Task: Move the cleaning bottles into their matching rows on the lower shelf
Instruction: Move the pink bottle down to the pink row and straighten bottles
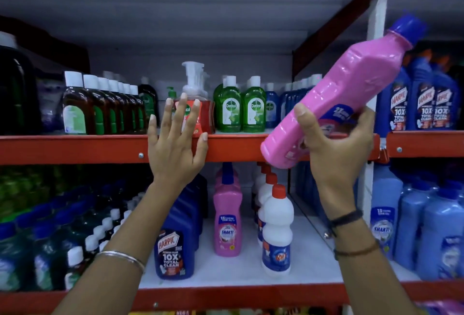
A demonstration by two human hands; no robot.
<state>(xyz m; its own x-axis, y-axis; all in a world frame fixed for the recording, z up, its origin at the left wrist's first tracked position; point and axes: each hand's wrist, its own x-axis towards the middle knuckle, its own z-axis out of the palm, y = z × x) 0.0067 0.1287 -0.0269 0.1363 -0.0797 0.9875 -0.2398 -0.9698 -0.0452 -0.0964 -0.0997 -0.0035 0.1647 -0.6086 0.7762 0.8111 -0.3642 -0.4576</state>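
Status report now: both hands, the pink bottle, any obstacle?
Right hand holds pink bottle, tilted. Left hand open, at shelf edge. Pink row below, front free.

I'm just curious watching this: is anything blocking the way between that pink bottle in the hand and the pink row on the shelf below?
Only the red shelf edge, which the pink bottle in the right hand overlaps. The pink row has bare shelf in front.
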